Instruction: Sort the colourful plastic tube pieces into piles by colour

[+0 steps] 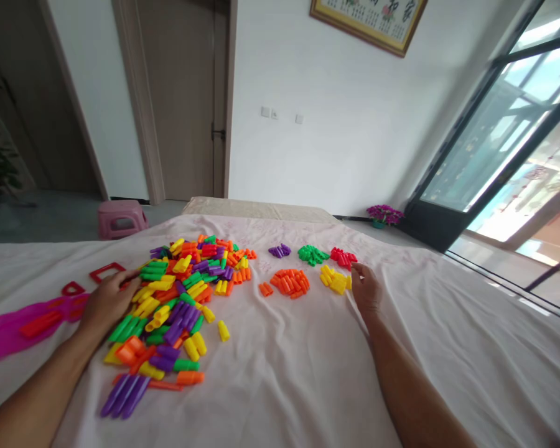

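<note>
A large mixed pile of plastic pieces [182, 298] in orange, yellow, green and purple lies on the left of the cloth. My left hand [112, 300] rests at the pile's left edge, fingers bent; whether they hold a piece is hidden. On the right, my right hand [366, 287] has its fingers bent together beside the yellow group [336, 280]; anything in them is too small to make out. Near it are a red group [343, 257], a green group [313, 254], a purple group [280, 250] and an orange group [290, 283].
A pink transparent bag [9, 330] and red frame-like pieces [106, 272] lie at the left. The white cloth [280, 386] is wrinkled. Beyond the table stand a pink stool [121, 218] and a pot of magenta flowers [385, 214].
</note>
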Available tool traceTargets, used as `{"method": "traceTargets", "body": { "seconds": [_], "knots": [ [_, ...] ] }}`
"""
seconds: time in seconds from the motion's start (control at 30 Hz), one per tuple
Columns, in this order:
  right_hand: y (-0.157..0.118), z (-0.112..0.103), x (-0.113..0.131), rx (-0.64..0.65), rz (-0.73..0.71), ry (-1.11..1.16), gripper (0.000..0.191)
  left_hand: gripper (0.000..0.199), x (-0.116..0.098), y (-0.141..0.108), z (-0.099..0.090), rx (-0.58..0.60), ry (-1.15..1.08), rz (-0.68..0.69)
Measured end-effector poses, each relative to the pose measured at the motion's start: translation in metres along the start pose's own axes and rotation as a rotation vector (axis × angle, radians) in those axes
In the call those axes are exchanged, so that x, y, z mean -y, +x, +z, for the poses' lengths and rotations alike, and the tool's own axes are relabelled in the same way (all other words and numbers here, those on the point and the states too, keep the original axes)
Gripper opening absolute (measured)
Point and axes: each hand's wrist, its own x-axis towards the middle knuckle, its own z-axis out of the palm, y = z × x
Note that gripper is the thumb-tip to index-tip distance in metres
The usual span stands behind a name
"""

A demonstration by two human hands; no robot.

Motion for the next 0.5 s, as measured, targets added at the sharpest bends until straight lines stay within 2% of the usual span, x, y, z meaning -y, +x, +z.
{"method": "traceTargets", "body": {
  "seconds": [0.07,0.13,0.27,0.33,0.4,0.5],
  "knots": [
    [-0.005,0.006,0.027,0.052,-0.084,0.049,0.032,0.057,0.0,0.0,0.0,-0.002,-0.014,0.008],
    [-0.019,0.013,0.062,0.17,-0.207,0.137,0.027,0.057,-0.001,-0.001,-0.001,-0.01,-0.018,0.012],
    [-0.069,0.023,0.142,0.551,-0.535,0.311,0.023,0.055,-0.004,-0.004,-0.002,-0.03,-0.025,0.028],
    [-0.097,0.024,0.176,0.701,-0.625,0.373,0.025,0.055,-0.006,-0.005,-0.002,-0.034,-0.027,0.042],
    [-0.12,0.024,0.203,0.809,-0.716,0.389,0.03,0.055,-0.006,-0.005,-0.002,-0.032,-0.035,0.043],
    [-0.142,0.024,0.227,0.895,-0.861,0.384,0.035,0.055,-0.005,-0.005,-0.002,-0.029,-0.043,0.038]
  ]
}}
